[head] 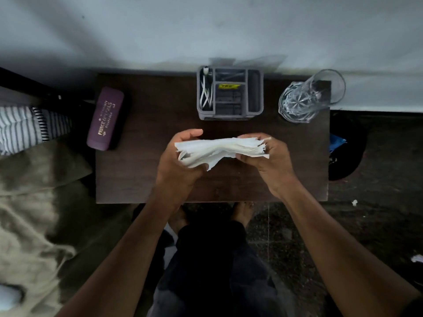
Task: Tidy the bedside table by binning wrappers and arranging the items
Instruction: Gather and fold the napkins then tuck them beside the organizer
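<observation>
Surface: we stand over a dark wooden bedside table [142, 179] against a pale wall.
Grip: our left hand [180, 161] and right hand [267, 159] each pinch one end of a ragged stack of white paper sheets [219, 149], held between them above the tabletop.
Handling: we judge it light, floppy and tearable; keep both ends supported.
Count: beyond the grip, one grey plastic organiser [230, 94], one clear cut-glass tumbler [309, 97], one purple spectacle case [106, 118].

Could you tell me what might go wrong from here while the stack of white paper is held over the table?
1. The paper stack is pinched only at its ends by the left hand and right hand; loose, ragged sheets could slip out.
2. The glass stands at the table corner near the bin; a swing of the right arm towards the bin might topple it.
</observation>
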Motion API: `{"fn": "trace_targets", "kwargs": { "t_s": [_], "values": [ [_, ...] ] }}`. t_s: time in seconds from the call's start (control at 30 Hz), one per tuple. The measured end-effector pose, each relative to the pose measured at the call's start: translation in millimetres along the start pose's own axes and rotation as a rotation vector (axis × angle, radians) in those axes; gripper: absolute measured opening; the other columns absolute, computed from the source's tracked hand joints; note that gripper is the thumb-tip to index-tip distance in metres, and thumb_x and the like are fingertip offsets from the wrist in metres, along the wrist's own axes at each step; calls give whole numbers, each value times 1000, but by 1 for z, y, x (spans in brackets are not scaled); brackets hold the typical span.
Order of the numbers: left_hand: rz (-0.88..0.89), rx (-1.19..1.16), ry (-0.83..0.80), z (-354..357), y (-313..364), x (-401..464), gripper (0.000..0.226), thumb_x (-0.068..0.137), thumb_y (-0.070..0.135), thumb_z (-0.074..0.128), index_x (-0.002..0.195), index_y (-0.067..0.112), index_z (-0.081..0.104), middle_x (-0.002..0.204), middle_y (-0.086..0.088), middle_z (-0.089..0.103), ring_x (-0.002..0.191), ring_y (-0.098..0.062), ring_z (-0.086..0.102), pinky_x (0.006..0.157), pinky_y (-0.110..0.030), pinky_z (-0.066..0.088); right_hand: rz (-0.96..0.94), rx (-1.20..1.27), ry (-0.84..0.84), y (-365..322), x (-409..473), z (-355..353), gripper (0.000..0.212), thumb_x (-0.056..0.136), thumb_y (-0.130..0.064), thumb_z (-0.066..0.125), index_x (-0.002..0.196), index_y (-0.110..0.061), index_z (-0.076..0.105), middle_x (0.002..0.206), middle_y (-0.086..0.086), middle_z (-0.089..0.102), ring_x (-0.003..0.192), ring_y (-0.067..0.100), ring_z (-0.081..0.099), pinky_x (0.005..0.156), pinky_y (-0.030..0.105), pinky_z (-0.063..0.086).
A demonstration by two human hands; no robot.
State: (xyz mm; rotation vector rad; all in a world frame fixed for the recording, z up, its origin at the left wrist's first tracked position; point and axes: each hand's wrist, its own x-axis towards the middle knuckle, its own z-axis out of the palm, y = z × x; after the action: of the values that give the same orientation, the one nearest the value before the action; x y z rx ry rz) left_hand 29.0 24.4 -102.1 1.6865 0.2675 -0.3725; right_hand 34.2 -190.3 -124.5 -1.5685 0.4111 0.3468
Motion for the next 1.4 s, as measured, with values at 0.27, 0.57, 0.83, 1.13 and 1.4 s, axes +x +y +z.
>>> {"fn": "trace_targets", "kwargs": {
  "t_s": [0.27, 0.57, 0.83, 1.13, 1.4],
  "values": [
    [8, 301, 165, 10, 10, -7, 28, 83, 27, 79, 81, 48, 60, 77, 40, 66, 75, 18, 63, 63, 3, 40, -87, 5, -7, -9, 2, -5, 38, 72, 10, 83, 94, -20, 75, 84, -17, 79, 79, -1, 74, 67, 16, 58],
    [-467, -644, -131, 2, 30, -9, 46, 84, 26, 74, 128, 17, 66, 126, -12, 71, 114, -33, 69, 90, -47, 59, 282, 382, -216, -14, -2, -17, 43, 70, -5, 85, 111, -9, 74, 117, 14, 75, 105, 29, 74, 79, 38, 61],
    [-458, -503, 58, 3, 26, -5, 26, 89, 1, 65, 114, 6, 71, 112, -11, 77, 106, -34, 72, 87, -50, 59, 310, 382, -258, -21, 1, -22, 42, 78, -12, 81, 119, -11, 71, 124, 13, 73, 112, 28, 71, 82, 35, 60],
    [-620, -1001, 59, 27, 10, -16, 36, 90, 9, 61, 126, 9, 65, 125, -14, 72, 108, -30, 72, 82, -44, 61, 563, 790, -244, 8, -31, -8, 92, 52, -46, 96, 132, -15, 61, 124, 8, 69, 115, 28, 64, 104, 54, 45],
    [-468, -676, 95, 24, -18, -23, 54, 84, 22, 74, 135, 12, 57, 129, -13, 69, 116, -32, 68, 88, -45, 58, 441, 728, 117, 16, -24, 14, 53, 80, -3, 76, 132, -6, 61, 129, 19, 69, 117, 37, 67, 98, 58, 53]
  ]
}}
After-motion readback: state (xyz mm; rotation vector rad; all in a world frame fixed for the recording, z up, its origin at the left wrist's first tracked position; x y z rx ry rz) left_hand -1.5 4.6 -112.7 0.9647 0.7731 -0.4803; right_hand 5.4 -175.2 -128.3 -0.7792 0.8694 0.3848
